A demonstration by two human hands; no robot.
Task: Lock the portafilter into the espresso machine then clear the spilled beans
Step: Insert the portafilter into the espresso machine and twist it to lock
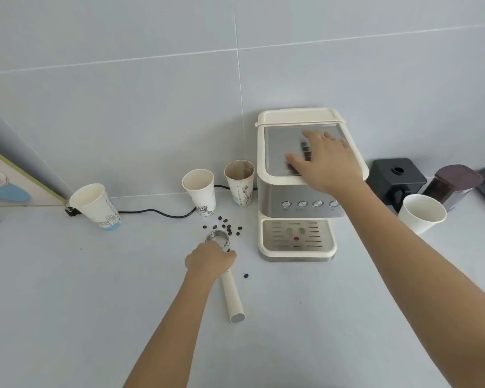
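Note:
A portafilter (232,298) with a cream handle and a steel basket lies on the counter left of the cream and steel espresso machine (272,189). My left hand (209,260) is closed around the top of its handle, just below the basket. My right hand (324,159) rests flat with spread fingers on the machine's steel top plate. Several dark coffee beans (225,226) lie scattered on the counter just beyond the basket. One more bean (246,275) lies apart, right of the handle.
Three paper cups (199,191) stand near the wall at the left and a black cable (163,212) runs behind them. A white cup (422,217), a black grinder (395,177) and a dark jar (452,186) stand right of the machine. The drip tray (297,236) juts forward.

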